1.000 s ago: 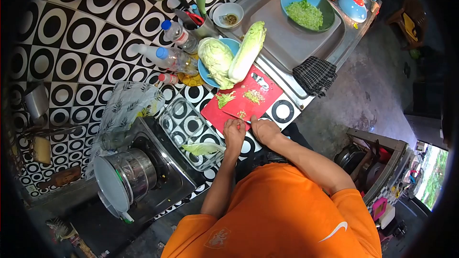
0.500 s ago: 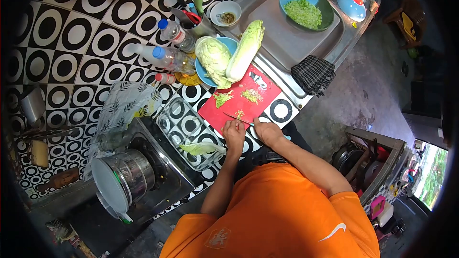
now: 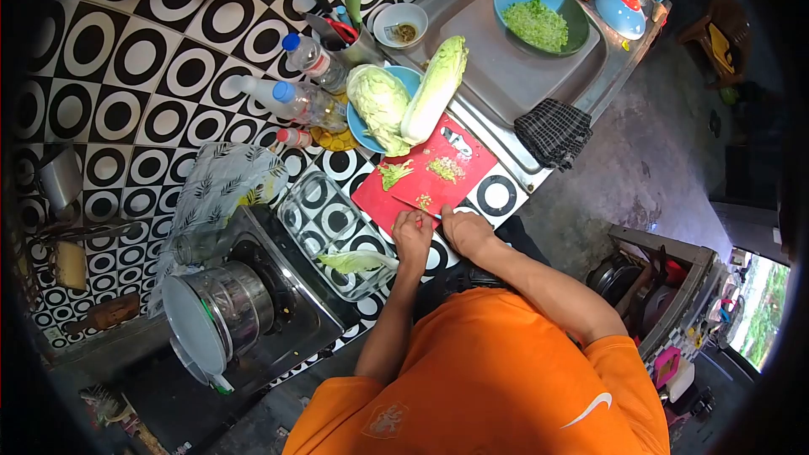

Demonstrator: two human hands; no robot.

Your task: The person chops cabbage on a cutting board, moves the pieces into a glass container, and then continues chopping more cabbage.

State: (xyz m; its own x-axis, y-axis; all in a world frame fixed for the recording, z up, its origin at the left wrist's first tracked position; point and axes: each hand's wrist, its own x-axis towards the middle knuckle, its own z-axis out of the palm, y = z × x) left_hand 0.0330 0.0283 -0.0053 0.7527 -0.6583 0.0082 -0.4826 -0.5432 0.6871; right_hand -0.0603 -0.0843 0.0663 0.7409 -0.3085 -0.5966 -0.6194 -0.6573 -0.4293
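Note:
My right hand (image 3: 468, 232) is closed round the handle of a knife, whose thin blade (image 3: 411, 205) points left over the red cutting board (image 3: 472, 164). Close by, my left hand (image 3: 413, 238) has its fingers curled at the board's near edge, beside the blade; whatever they pinch is hidden. Small chopped bits (image 3: 424, 200) lie next to the blade. Farther up the board are a heap of chopped pale-green vegetable (image 3: 445, 169) and some leafy trimmings (image 3: 393, 173). A long napa cabbage (image 3: 436, 88) and a rounder cabbage (image 3: 377, 105) rest on a blue plate (image 3: 357, 128) behind the board.
A clear glass dish (image 3: 305, 221) with a cabbage leaf (image 3: 354, 262) is left of the board. Beyond it stands a stove with a steel pot (image 3: 240, 307). Plastic bottles (image 3: 313, 105) stand behind. A bowl of chopped greens (image 3: 577, 29) and a checked cloth (image 3: 552, 131) are at the sink.
My right hand has shifted slightly left with the knife, nearer my left hand. The view has moved a little; the vegetables stay in place.

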